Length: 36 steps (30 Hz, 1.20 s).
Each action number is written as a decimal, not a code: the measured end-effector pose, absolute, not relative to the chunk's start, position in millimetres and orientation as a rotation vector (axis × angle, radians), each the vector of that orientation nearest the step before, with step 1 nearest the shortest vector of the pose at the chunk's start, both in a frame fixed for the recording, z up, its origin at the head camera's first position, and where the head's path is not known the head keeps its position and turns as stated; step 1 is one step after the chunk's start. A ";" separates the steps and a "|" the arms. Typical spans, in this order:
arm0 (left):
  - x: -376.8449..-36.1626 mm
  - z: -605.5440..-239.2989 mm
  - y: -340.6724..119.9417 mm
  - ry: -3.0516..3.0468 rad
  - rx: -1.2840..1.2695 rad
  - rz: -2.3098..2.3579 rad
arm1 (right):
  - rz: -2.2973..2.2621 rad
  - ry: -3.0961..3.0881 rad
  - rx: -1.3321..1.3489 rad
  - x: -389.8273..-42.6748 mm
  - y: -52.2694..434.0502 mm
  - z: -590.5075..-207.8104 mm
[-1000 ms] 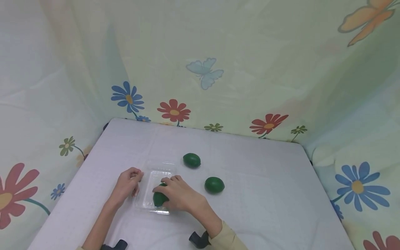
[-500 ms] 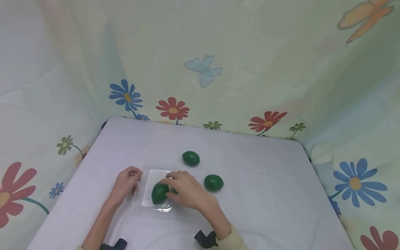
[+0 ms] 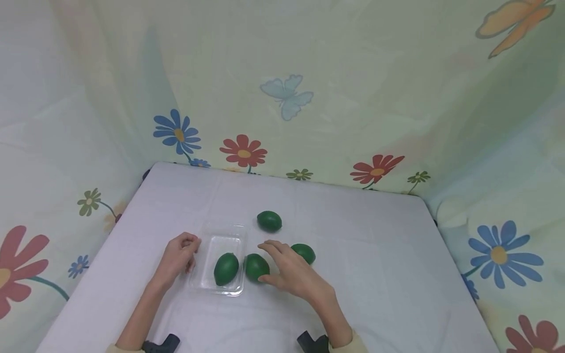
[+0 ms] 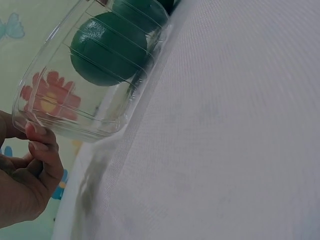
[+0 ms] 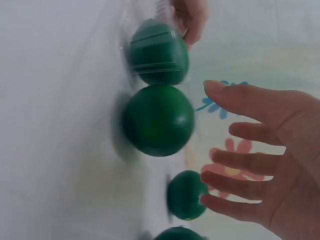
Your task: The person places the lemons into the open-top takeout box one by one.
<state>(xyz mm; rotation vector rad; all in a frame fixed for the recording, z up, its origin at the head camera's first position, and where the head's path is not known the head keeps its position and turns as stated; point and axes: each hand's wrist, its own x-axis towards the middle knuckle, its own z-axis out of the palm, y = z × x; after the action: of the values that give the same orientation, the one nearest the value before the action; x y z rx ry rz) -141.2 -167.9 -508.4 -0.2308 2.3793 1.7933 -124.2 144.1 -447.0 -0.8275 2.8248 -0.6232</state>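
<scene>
— While your left hand [image 3: 178,255] sits at the tray's nine o'clock edge, what has it got hold of?

— Your fingers are curled there, fingertips [image 4: 39,134] against the rim of the clear, shallow plastic tray [image 3: 211,287]; whether they truly pinch the rim I cannot tell. Inside that tray lies one dark green, egg-shaped lime [image 3: 226,268], close to its three o'clock wall.

— And my right hand?

— Your right hand [image 3: 295,272] is spread wide, fingers straight and apart, gripping nothing. Its thumb touches or nearly touches a second green lime [image 3: 256,267], which lies on the white cloth-covered table [image 3: 375,274] just outside the tray's three o'clock wall (the wrist view shows it blurred, so the exact contact is unclear).

— Where are the other fruits?

— A third green lime [image 3: 304,252] lies at about one o'clock from your right hand, partly hidden behind your fingers. A fourth green lime [image 3: 269,221] lies alone at twelve o'clock from the second one, well apart from both hands, just off the tray's far right corner.

— What stands behind?

— A pale floral curtain [image 3: 309,98] with butterflies hangs round the table.
</scene>
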 end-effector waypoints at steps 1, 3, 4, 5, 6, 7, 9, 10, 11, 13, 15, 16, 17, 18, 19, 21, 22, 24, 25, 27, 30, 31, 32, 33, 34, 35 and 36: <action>-141.2 -508.4 -167.5 2.378 -0.231 1.793 | -0.631 2.812 -0.808 -124.4 144.3 -450.6; -141.0 -508.5 -166.9 2.373 -0.229 1.795 | -0.645 2.803 -0.791 -124.9 144.4 -457.3; -141.0 -508.5 -166.6 2.372 -0.229 1.795 | -0.650 2.805 -0.786 -125.4 144.3 -460.3; -140.9 -508.6 -166.5 2.373 -0.229 1.796 | -0.654 2.805 -0.780 -125.9 144.0 -463.0; -140.9 -508.6 -166.5 2.375 -0.228 1.795 | -0.659 2.804 -0.778 -126.4 143.5 -465.4; -140.8 -508.6 -166.5 2.378 -0.229 1.792 | -0.664 2.799 -0.775 -127.0 142.8 -467.7; -140.8 -508.6 -166.6 2.381 -0.229 1.790 | -0.659 2.793 -0.779 -127.8 140.9 -472.2; -140.9 -508.6 -166.6 2.382 -0.229 1.791 | -0.657 2.789 -0.780 -128.2 139.7 -474.3; -141.0 -508.7 -166.6 2.384 -0.229 1.791 | -0.653 2.787 -0.784 -128.5 138.3 -476.2; -141.5 -509.0 -166.3 2.380 -0.227 1.795 | -0.642 2.785 -0.792 -128.9 135.6 -479.9; -142.0 -509.6 -165.8 2.371 -0.225 1.802 | -0.626 2.789 -0.800 -128.9 132.8 -483.0; -142.2 -509.8 -165.5 2.366 -0.224 1.806 | -0.618 2.791 -0.803 -128.8 131.3 -484.4; -142.2 -510.0 -165.3 2.363 -0.223 1.806 | -0.609 2.792 -0.809 -128.7 129.9 -485.7; -142.2 -510.3 -165.2 2.360 -0.222 1.806 | -0.597 2.795 -0.817 -128.6 128.6 -487.1; -141.9 -510.3 -165.0 2.358 -0.223 1.804 | -0.586 2.798 -0.824 -128.4 127.3 -488.3; -141.4 -510.2 -165.2 2.358 -0.224 1.802 | -0.574 2.804 -0.844 -128.0 124.8 -490.3; -141.2 -510.0 -165.2 2.361 -0.225 1.800 | -0.573 2.806 -0.852 -127.7 123.7 -491.0; -140.9 -509.5 -165.4 2.366 -0.224 1.797 | -0.582 2.812 -0.861 -127.2 122.2 -491.6; -141.1 -509.1 -165.5 2.368 -0.223 1.798 | -0.589 2.813 -0.861 -127.0 121.8 -491.8; -141.5 -508.7 -165.7 2.371 -0.218 1.798 | -0.607 2.813 -0.857 -126.4 121.3 -491.8; -141.9 -509.2 -166.4 2.371 -0.215 1.798 | -0.614 2.813 -0.851 -125.8 121.4 -491.9; -141.9 -509.5 -166.7 2.370 -0.216 1.797 | -0.613 2.813 -0.851 -125.6 121.6 -491.9; -141.8 -509.7 -167.2 2.369 -0.216 1.795 | -0.613 2.812 -0.851 -125.3 121.8 -491.7; -142.0 -510.0 -167.8 2.369 -0.222 1.792 | -0.615 2.813 -0.851 -125.0 122.1 -491.5; -142.2 -510.4 -168.4 2.368 -0.228 1.790 | -0.617 2.812 -0.848 -124.6 122.5 -491.1; -142.3 -510.5 -169.1 2.367 -0.234 1.789 | -0.621 2.812 -0.846 -124.3 122.9 -490.6; -142.4 -510.5 -169.7 2.366 -0.238 1.786 | -0.627 2.811 -0.844 -123.9 123.4 -489.9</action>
<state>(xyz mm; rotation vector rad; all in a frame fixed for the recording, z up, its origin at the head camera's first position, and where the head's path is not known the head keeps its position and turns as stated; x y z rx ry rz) -142.4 -169.7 -510.5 -0.2383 2.3665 1.7862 -123.9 123.4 -489.9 -0.8440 2.8108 -0.6267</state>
